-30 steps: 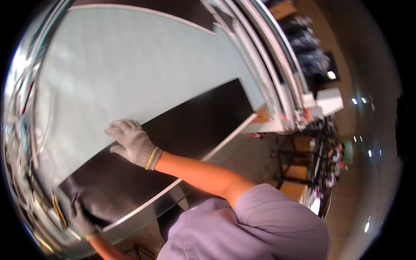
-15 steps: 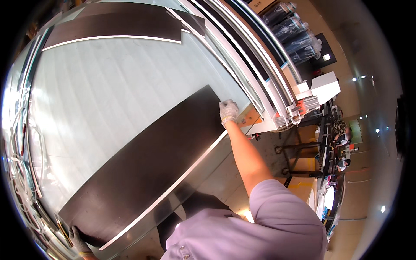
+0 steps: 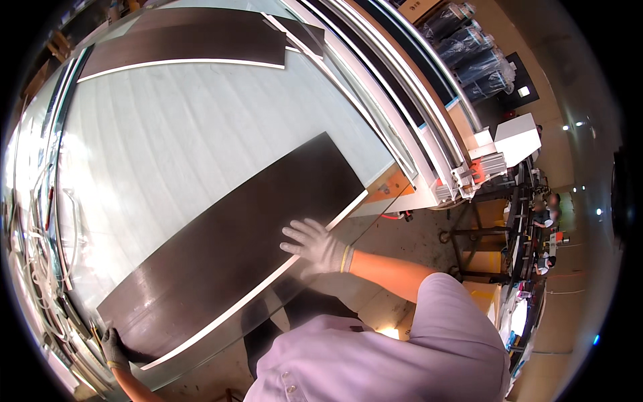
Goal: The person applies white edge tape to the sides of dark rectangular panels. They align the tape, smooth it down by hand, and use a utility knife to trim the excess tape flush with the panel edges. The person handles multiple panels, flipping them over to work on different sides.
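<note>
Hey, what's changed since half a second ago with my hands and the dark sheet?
Your right hand has left the right end of the near dark sheet and moved left, toward you, to its near side, fingers spread. Your left hand stays at the sheet's left end.

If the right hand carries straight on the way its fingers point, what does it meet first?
Most likely the dark sheet: the gloved right hand points left across it, fingers over its face. Whether it touches or hovers is unclear; if raised, it would pass above.
</note>
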{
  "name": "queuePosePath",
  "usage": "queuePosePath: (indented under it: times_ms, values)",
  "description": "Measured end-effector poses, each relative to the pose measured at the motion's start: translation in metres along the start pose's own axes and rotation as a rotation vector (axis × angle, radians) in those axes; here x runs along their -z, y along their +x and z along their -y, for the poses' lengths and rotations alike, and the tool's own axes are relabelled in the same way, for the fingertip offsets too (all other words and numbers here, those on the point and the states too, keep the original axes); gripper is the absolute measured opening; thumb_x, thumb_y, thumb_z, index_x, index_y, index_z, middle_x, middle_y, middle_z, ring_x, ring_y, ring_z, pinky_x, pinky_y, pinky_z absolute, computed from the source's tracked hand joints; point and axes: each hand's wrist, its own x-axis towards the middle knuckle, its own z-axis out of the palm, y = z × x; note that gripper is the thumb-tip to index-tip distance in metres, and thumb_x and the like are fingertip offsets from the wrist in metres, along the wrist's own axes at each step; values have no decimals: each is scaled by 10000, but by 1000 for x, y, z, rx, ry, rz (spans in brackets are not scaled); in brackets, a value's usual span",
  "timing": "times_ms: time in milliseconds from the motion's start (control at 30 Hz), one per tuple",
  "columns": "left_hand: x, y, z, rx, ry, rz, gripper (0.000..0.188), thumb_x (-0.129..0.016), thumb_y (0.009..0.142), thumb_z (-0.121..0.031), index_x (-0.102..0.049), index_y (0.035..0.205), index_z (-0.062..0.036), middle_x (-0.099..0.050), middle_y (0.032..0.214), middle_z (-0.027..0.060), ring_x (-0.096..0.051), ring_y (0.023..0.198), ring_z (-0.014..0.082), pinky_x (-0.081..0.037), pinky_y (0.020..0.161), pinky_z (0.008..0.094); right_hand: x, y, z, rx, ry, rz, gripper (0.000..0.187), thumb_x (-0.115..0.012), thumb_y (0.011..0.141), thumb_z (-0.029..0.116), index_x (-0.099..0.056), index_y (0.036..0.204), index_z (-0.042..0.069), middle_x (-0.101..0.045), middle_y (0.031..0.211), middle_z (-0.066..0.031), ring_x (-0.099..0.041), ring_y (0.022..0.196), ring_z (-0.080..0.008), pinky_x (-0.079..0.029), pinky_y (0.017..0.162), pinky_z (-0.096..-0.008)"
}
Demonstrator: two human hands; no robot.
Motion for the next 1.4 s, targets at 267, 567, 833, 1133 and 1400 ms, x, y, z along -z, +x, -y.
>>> queuePosePath:
  times_ms: [267, 567, 833, 1133, 1400]
  values:
    - [15, 2, -30, 125, 165, 117, 210, -649, 957, -217, -684, 1025, -21, -653, 896, 10, -596, 787, 138, -491, 734, 293, 35, 17, -46, 0, -339, -576, 345, -576, 834, 138, -685, 1158, 96, -642, 1154, -101, -622, 1030, -283, -489, 970, -453]
    - [25, 4, -81, -320, -254, 164, 508, -489, 1029, -222, -421, 1487, -12, -487, 1490, 151, -514, 1276, 218, -445, 1020, 333, 240, 84, -98, -120, 108, -481, 182, -660, 881, 210, -734, 891, 44, -706, 858, -137, -683, 787, -321, -550, 709, -369]
    - [-49, -6, -110, -299, -103, 208, 601, -478, 896, -176, -461, 1433, 93, -625, 1286, 159, -623, 1104, 155, -491, 888, 244, 221, 91, -119, -266, 134, -311, 137, -663, 856, 113, -709, 901, -8, -691, 866, -173, -665, 818, -345, -527, 748, -379]
    - [-92, 7, -142, -389, -51, -62, 300, -701, 813, 22, -684, 1112, 40, -691, 1110, 88, -652, 1015, 164, -496, 915, 257, 224, 88, -111, -331, 190, -245, 210, -675, 826, 142, -701, 906, -51, -666, 822, -206, -638, 746, -331, -500, 694, -365]
    - [-99, 48, -165, -492, -162, 154, 353, -654, 894, -70, -664, 1239, 4, -709, 1071, 98, -673, 943, 141, -524, 862, 265, 222, 90, -112, -318, 322, -270, 165, -688, 792, 11, -700, 938, -66, -674, 808, -177, -671, 740, -259, -510, 676, -346]
